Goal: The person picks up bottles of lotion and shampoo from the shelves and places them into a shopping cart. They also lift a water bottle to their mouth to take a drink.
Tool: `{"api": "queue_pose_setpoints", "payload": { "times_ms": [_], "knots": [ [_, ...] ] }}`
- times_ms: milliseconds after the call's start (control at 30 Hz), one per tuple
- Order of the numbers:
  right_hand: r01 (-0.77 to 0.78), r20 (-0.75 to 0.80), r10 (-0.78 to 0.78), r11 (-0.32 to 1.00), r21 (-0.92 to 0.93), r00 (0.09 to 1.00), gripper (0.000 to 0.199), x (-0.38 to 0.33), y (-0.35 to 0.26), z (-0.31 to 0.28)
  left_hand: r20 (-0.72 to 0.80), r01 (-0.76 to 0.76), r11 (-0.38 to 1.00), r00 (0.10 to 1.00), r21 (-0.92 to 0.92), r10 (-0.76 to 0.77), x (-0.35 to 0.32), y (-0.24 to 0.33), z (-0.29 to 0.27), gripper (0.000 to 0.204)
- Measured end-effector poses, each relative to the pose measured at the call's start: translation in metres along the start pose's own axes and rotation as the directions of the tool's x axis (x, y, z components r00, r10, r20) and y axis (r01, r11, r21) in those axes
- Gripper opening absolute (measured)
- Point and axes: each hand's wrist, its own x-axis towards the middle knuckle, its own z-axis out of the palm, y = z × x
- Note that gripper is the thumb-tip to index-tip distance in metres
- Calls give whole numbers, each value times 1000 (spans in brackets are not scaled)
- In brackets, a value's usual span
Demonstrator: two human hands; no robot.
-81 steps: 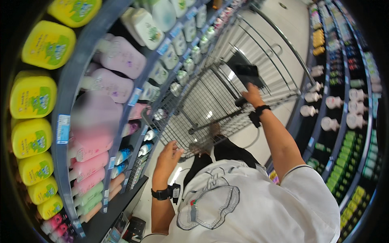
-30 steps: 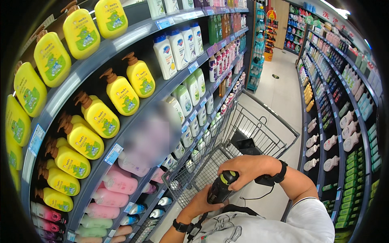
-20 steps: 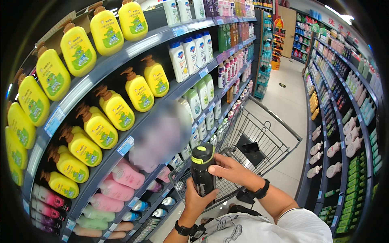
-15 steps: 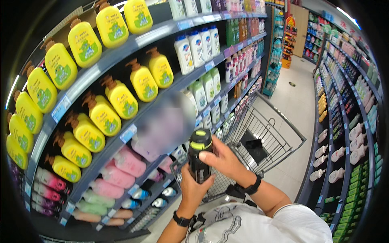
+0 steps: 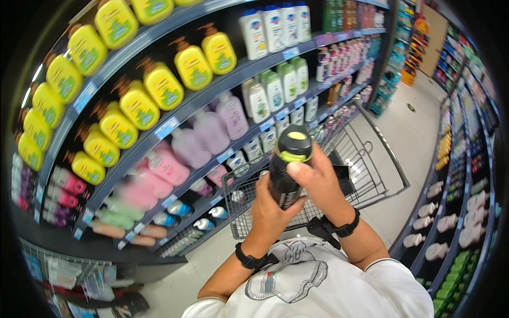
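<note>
While gripped from both sides, stands upright at the centre of the view: a dark, glossy cylindrical bottle with a rounded black cap and a yellow-green oval inset on top. Wrapped around its lower body from seven o'clock, the left hand, palm and fingers closed on the smooth plastic. Clasped on its upper part from four o'clock, the right hand, thumb pressed just below the cap. Dark bands on both wrists. Directly behind the bottle, toward one o'clock, a wire shopping cart of thin grey metal rods, open grid pattern, with something flat and black inside. At ten o'clock, curved dark shelves stacked with plump yellow pump bottles, brown pump heads on top. Below those, at nine o'clock, soft pink and lilac rounded bottles. At twelve o'clock, slim white bottles with coloured caps. Pale, shiny tiled floor at two o'clock.
</note>
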Motion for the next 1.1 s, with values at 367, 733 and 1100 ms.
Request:
{"api": "queue_pose_setpoints", "payload": {
  "times_ms": [367, 733, 1100],
  "knots": [
    [-50, 125, 44, 998, 44, 991, 59, -8, 0, -2, 155, 92, 963, 986, -253, -53, -13, -8, -6, 108],
    [263, 621, -241, 963, 57, 746, 91, -20, -48, 10, -154, -511, 860, 849, 9, 506, -8, 22, -48, 65],
    [376, 664, -488, 870, 319, 566, 26, -21, -53, 28, -173, -611, 788, 770, 78, 614, -22, 39, -64, 46]
  ]
}}
